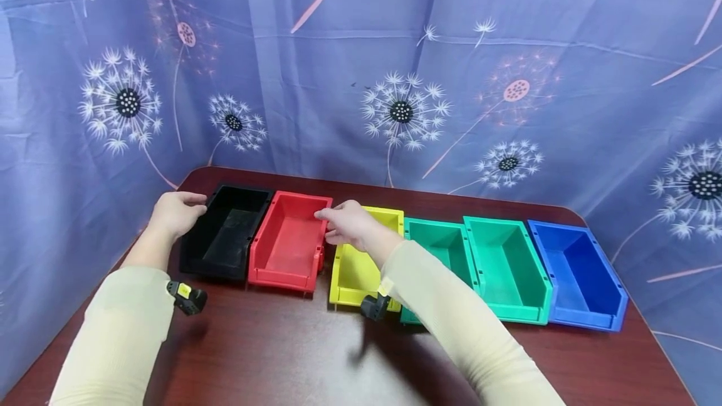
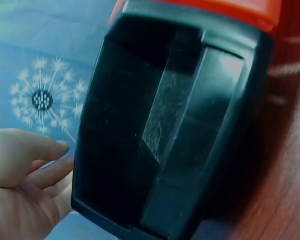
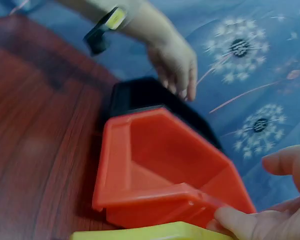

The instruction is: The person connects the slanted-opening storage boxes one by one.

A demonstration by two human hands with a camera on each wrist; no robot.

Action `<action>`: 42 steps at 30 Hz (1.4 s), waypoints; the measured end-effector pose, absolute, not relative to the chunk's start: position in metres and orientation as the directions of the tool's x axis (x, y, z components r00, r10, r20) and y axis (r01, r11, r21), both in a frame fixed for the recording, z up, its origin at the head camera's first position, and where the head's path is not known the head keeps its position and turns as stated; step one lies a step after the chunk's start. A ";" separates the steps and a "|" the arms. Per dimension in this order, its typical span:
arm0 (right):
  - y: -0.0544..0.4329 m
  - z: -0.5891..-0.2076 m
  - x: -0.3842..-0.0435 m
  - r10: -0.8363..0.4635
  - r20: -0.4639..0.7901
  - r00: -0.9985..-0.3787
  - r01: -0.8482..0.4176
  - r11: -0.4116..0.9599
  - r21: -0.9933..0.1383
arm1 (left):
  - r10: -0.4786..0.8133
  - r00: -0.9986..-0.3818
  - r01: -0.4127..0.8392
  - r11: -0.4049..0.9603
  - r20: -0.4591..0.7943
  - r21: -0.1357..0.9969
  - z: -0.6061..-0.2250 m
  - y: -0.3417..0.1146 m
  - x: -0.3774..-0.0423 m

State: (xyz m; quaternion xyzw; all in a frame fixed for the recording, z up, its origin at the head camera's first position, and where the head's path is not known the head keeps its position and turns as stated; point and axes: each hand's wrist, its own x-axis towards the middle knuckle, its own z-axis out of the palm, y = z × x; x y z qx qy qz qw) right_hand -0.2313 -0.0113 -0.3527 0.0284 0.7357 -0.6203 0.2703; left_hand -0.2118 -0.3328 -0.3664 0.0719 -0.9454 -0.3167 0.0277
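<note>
Several plastic bins stand in a row, with a black bin [image 1: 228, 230] at the left end and a red bin [image 1: 290, 237] beside it. At the black bin's outer left side is my left hand [image 1: 179, 212]; in the left wrist view its fingertips meet or nearly meet the bin's wall, thumb apart. My right hand [image 1: 352, 225] is at the red bin's right side, over the gap before the yellow bin [image 1: 361, 268]. In the right wrist view, one finger [image 3: 235, 220] touches the red bin's outer wall while the thumb stands away. Neither hand grips anything.
Right of the yellow bin stand two green bins, the nearer one [image 1: 440, 240] partly behind my right sleeve and the other [image 1: 502, 268] beside it. A blue bin [image 1: 575, 274] ends the row. Behind the brown table [image 1: 271, 343] hangs a blue dandelion-print curtain [image 1: 338, 80].
</note>
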 end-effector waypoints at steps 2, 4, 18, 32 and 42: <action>-0.017 -0.355 -0.232 -0.268 -0.423 -0.865 0.333 0.324 -0.886 | -0.150 -0.988 -0.132 0.772 -0.024 0.622 -0.369 -0.336 -0.212; -0.024 -0.358 -0.232 -0.231 -0.411 -0.882 0.291 0.418 -0.860 | -0.148 -0.988 -0.140 0.754 -0.042 0.642 -0.372 -0.339 -0.211; -0.042 -0.361 -0.241 -0.056 -0.388 -0.920 0.261 0.650 -0.713 | -0.121 -0.952 -0.307 0.391 -0.283 0.868 -0.388 -0.363 -0.217; -0.023 -0.347 -0.239 -0.092 -0.301 -0.949 0.226 0.465 -0.856 | -0.136 -0.946 -0.324 0.432 -0.294 0.842 -0.388 -0.364 -0.217; -0.015 -0.349 -0.242 -0.125 -0.340 -0.932 0.270 0.385 -0.883 | -0.160 -0.960 -0.280 0.451 -0.232 0.848 -0.389 -0.363 -0.214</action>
